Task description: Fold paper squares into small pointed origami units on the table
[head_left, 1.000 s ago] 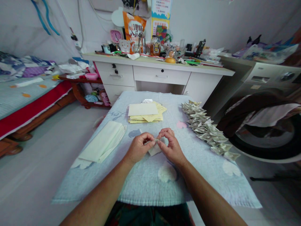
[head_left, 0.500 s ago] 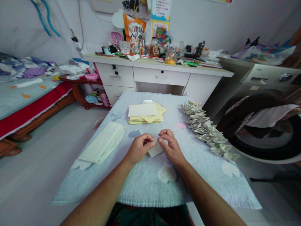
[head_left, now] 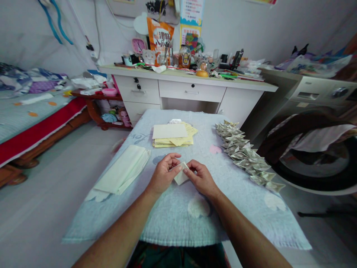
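Over the middle of the cloth-covered table, a small folded piece of pale paper (head_left: 182, 178) is held between my two hands. My left hand (head_left: 165, 172) pinches its left side with the thumb on top. On the other side my right hand (head_left: 201, 176) grips it between thumb and curled fingers. Beyond my hands lies a stack of yellowish paper (head_left: 170, 131) with a white sheet on top. A larger folded pale sheet (head_left: 122, 170) rests to the left. Along the right side stand rows of pointed folded paper pieces (head_left: 245, 154).
The table wears a light blue patterned cloth (head_left: 178, 227). Behind it is a white desk (head_left: 192, 91) crowded with jars and small items. A washing machine (head_left: 309, 96) with clothes in its open door is at right, a bed (head_left: 41, 111) at left.
The paper between my hands has been turned, so a corner now points up between my thumbs. My left fingers have lifted a little and my right fingers have curled in.
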{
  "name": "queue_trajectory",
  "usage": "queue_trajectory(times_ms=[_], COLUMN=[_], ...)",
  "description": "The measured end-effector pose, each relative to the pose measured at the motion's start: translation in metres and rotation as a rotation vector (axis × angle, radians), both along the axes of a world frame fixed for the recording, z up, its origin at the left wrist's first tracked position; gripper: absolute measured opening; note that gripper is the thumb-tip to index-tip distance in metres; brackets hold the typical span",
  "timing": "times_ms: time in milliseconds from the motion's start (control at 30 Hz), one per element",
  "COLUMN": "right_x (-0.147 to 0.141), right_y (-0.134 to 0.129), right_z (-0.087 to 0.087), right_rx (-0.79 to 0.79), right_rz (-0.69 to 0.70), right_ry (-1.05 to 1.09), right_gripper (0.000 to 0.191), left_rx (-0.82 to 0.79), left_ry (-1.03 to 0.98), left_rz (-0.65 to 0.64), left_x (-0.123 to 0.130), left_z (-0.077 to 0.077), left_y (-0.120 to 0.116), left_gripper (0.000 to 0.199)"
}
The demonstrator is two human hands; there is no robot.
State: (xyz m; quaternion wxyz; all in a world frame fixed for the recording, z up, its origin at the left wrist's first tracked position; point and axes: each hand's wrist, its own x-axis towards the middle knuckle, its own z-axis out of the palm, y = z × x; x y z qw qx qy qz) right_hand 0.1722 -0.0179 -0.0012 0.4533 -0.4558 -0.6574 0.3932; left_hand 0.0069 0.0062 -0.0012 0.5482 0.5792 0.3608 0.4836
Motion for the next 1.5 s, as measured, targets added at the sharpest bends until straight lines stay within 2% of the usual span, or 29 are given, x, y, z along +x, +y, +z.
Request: queue_trajectory(times_ms=[67,233,400,600,800,1033,1167,1333,1500], right_x=[-0.0001,0.0001,-0.0005,0.0005,-0.0014,-0.0028,-0.0009,0.003,0.0045], right_y=[-0.0003,-0.0011,-0.0009,0.0001,-0.0013,0.0,0.0005,0.0008,0.0015], right_z=[0.0002,0.0032,0.0045,0.0023,0.0046,0.007,0.0061,0.0028,0.0005], right_rx=[0.002,0.03,-0.006,0.051,0.065,0.046,0.008,-0.027,-0.043], right_rz=[0.004,0.025,0.052,0.021,0.068,0.049,0.058,0.038,0.01], right_ry=[0.001,-0.041,-0.002,-0.021,-0.012,0.01,0.03,0.046,0.084], right_gripper=[0.022,0.025,0.026,0.024,0.022,0.022,0.023,0.024,0.024], left_rx=[0.004,0.092,0.075,0.049,0.076,0.107,0.067,-0.049,-0.063], left_ry=[0.043,0.179,0.138,0.11,0.158,0.188,0.142,-0.031,-0.055], left_rz=[-0.03,0.002,0.005,-0.009,0.007,0.03,0.094,0.203,0.199], left_x=[-0.0006,-0.0028,-0.0031,-0.0018,-0.0034,-0.0009,0.0,-0.0011,0.0001], left_z=[-0.0013,-0.0047,-0.0033,-0.0011,0.0013,-0.0018,-0.0005,-0.0007,-0.0024], left_y=[0.0003,0.0026,0.0024,0.0011,0.0001,-0.0021,-0.0007,0.0041,0.0061], left_gripper=[0.035,0.02,0.018,0.018,0.02,0.02,0.02,0.02,0.02])
